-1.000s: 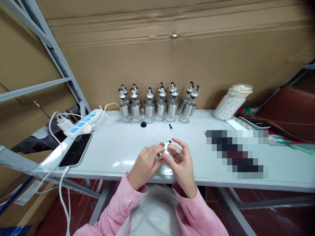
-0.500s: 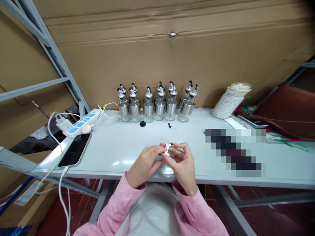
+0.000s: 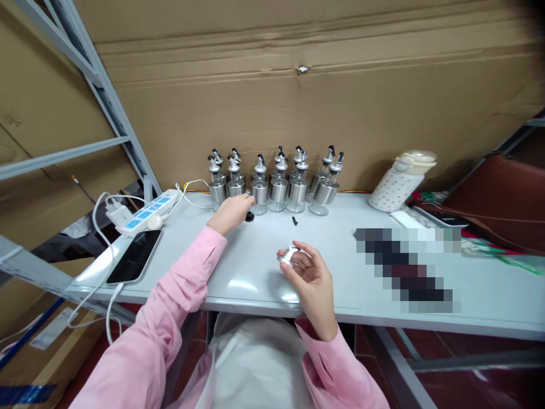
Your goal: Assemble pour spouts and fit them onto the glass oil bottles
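1. One small silver pourer cap [image 3: 288, 255] is pinched in the fingertips of the right hand [image 3: 310, 278], above the near part of the white bench [image 3: 340, 238]; the grip is closed on the cap, with thumb and forefinger around it.
2. Beyond the pourer cap and to its left, the left hand [image 3: 231, 212] is stretched out in a pink sleeve [image 3: 170, 307]. Its fingers are curled by a small black ring [image 3: 249, 216] that lies on the bench; whether the ring is touched or grasped cannot be told, as the fingertips are hidden from the camera.
3. Straight beyond the pourer cap, a tiny black stopper [image 3: 294, 220] is seen lying loose on the bench.
4. Farther beyond the pourer cap, a cluster of glass bottles [image 3: 276, 190] with steel bands and pourer tops is stood against a cardboard wall [image 3: 298, 102].
5. Far left of the pourer cap, a dark phone [image 3: 135, 256] is laid flat, with a white cable [image 3: 111, 307] hanging from it over the bench edge. A blue and white power strip [image 3: 147, 211] is placed just beyond the phone.
6. Beyond the pourer cap and to its right, a cream spotted flask [image 3: 402, 182] is seen leaning; a brown bag [image 3: 498, 193] is found farther right.
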Action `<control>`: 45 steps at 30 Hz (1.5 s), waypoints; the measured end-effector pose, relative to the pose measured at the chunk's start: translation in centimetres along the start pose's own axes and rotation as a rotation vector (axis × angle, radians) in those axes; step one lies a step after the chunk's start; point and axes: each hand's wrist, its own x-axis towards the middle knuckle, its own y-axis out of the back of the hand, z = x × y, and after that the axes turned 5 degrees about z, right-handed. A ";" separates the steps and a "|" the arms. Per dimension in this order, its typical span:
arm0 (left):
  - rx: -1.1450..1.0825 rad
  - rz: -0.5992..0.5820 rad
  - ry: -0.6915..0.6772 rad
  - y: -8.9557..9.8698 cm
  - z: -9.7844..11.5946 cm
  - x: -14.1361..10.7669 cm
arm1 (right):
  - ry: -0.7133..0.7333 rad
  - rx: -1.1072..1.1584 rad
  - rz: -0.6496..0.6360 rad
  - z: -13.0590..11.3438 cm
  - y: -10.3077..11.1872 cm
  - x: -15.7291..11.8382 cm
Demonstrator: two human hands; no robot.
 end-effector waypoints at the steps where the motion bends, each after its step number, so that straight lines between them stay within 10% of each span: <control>1: 0.004 -0.012 -0.003 -0.4 -0.5 0.5 | 0.003 -0.003 0.002 0.0 0.0 0.0; 11: -0.079 -0.005 0.076 -2.8 -2.1 0.5 | 0.011 -0.037 0.038 -0.2 0.0 0.0; 18: -0.346 0.308 0.050 1.1 5.0 -4.6 | 0.025 -0.068 0.044 -0.2 0.2 0.0; 22: -0.658 0.539 0.259 -0.9 9.2 -9.4 | 0.107 -0.201 -0.086 -0.3 0.3 -0.1; 25: -0.860 0.492 0.288 -2.8 10.6 -10.9 | 0.158 -0.285 -0.139 -0.2 0.4 -0.1; 45: -0.853 0.544 0.061 -2.4 10.1 -11.1 | 0.235 -0.282 -0.120 0.0 0.6 -0.4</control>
